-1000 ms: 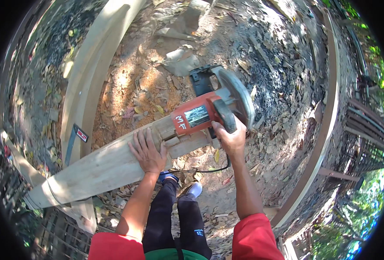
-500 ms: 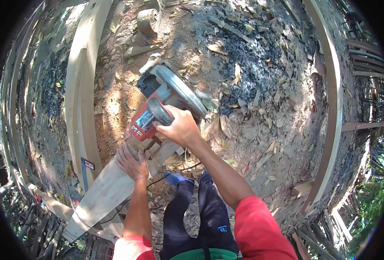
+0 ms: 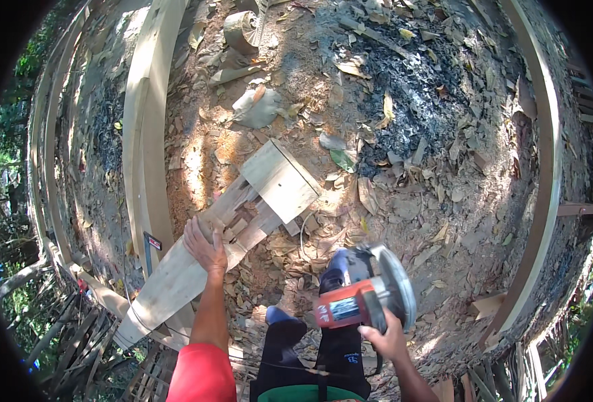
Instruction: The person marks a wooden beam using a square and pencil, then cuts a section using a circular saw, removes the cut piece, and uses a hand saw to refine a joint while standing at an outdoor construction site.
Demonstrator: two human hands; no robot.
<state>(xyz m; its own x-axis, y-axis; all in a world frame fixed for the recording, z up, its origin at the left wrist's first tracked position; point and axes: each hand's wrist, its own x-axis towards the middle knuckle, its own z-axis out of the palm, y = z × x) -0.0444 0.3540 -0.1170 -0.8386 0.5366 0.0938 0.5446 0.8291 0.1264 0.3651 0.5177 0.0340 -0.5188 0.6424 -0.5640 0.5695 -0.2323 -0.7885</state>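
My right hand [image 3: 387,335] is wrapped round the rear handle of a red and grey circular saw [image 3: 343,305], held over my right leg with its round guard facing right. Flat on a long pale wooden board [image 3: 169,288] lies my left hand [image 3: 206,248], its fingers stretched out near the board's far part. Just beyond the fingers, the wood has a rough cut-out with broken chips [image 3: 239,224] in it. A square-ended block of wood [image 3: 280,181] sits across the far end, with a thin dark line near its far edge.
Left of the board stand long upright-looking beams [image 3: 146,134], with a small try square [image 3: 150,251] against them. Another long beam [image 3: 544,167] runs along the right. Dry leaves, sawdust and a patch of grey ash [image 3: 410,94] cover the ground. A thin cord [image 3: 270,365] crosses my legs.
The saw has moved in my right hand from over the board's far end back to my right leg, uncovering the block and cut-out. My left hand stays on the board.
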